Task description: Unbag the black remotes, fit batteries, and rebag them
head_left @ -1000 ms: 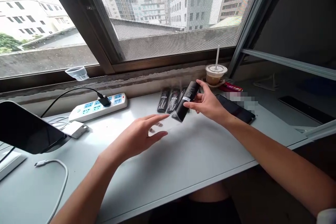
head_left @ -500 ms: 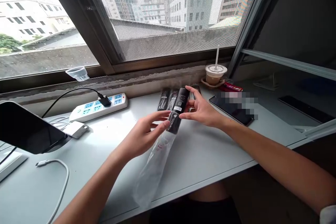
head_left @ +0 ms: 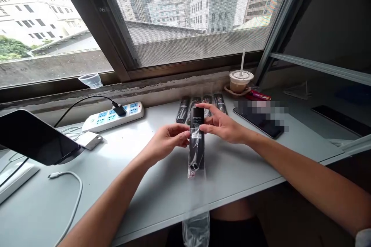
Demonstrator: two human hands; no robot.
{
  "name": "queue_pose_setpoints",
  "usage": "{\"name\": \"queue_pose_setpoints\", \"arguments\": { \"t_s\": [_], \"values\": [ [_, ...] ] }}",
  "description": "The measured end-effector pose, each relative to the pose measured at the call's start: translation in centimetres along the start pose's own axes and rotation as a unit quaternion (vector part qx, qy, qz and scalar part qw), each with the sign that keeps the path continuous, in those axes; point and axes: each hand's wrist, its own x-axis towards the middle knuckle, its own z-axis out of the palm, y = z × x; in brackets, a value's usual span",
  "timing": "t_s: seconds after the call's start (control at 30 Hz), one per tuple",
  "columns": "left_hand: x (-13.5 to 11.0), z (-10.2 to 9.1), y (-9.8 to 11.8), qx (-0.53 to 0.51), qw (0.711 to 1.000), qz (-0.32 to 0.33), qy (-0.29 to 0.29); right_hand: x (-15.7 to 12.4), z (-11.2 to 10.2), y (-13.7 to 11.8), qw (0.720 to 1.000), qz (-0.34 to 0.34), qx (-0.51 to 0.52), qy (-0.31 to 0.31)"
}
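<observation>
A black remote control (head_left: 198, 115) stands tilted up over the desk, its label-covered back facing me. A clear plastic bag (head_left: 196, 231) wraps its lower part, and the loose end of the bag hangs past the desk's front edge. My right hand (head_left: 224, 125) grips the bare upper part, with the fingers at the top end and the thumb on the right side. At the left side, my left hand (head_left: 168, 141) pinches the bag near its mouth, against the remote. Just behind lie several more black remotes (head_left: 183, 110) in clear wrapping.
A white power strip (head_left: 113, 117) with a black plug lies along the wall. A dark-screened device (head_left: 34, 135), a white adapter (head_left: 90, 140) and a white cable (head_left: 79, 193) are on the left. An iced drink (head_left: 240, 82) and a black phone (head_left: 259, 122) are on the right.
The remote has swung from a slant to nearly straight toward me, its lower end closer. The bag's loose end has moved right and over the edge. My left fingers have closed.
</observation>
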Motion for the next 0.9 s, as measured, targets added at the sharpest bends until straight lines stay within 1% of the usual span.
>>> {"name": "queue_pose_setpoints", "arguments": {
  "t_s": [0.07, 0.13, 0.23, 0.3, 0.4, 0.47, 0.53, 0.6, 0.7, 0.8, 0.9],
  "values": [
    [0.0, 0.0, 0.0, 0.002, 1.000, -0.002, 0.000, 0.0, 0.1, 0.1, 1.000, -0.003, -0.004, -0.005],
    [0.1, 0.0, 0.0, 0.010, 1.000, 0.001, 0.005, 0.0, 0.1, 0.1, 1.000, -0.001, -0.015, 0.003],
    [0.1, 0.1, -0.1, 0.028, 0.999, 0.015, 0.015, 0.1, 0.1, 0.1, 0.999, 0.003, -0.036, 0.022],
    [0.1, 0.3, -0.1, 0.039, 0.998, 0.029, 0.029, 0.0, 0.1, 0.0, 0.999, 0.018, -0.048, 0.018],
    [0.1, 0.4, -0.2, 0.056, 0.996, 0.055, 0.046, -0.1, 0.2, -0.2, 0.996, 0.043, -0.073, -0.040],
    [0.2, 0.4, -0.4, 0.068, 0.994, 0.072, 0.041, -0.2, 0.4, -0.4, 0.991, 0.059, -0.081, -0.088],
    [0.3, 0.4, -0.6, 0.071, 0.994, 0.081, 0.033, -0.2, 0.4, -0.5, 0.988, 0.081, -0.081, -0.099],
    [0.4, 0.5, -0.9, 0.060, 0.994, 0.081, 0.032, -0.2, 0.3, -0.4, 0.990, 0.097, -0.079, -0.072],
    [0.5, 0.6, -1.2, 0.037, 0.996, 0.072, 0.036, 0.0, 0.1, -0.2, 0.992, 0.093, -0.075, -0.030],
    [0.5, 0.8, -1.3, 0.006, 0.997, 0.055, 0.046, 0.1, 0.0, 0.0, 0.994, 0.080, -0.067, -0.014],
    [0.4, 1.0, -1.1, -0.020, 0.998, 0.019, 0.054, 0.1, -0.1, 0.1, 0.995, 0.073, -0.063, 0.001]
  ]
}}
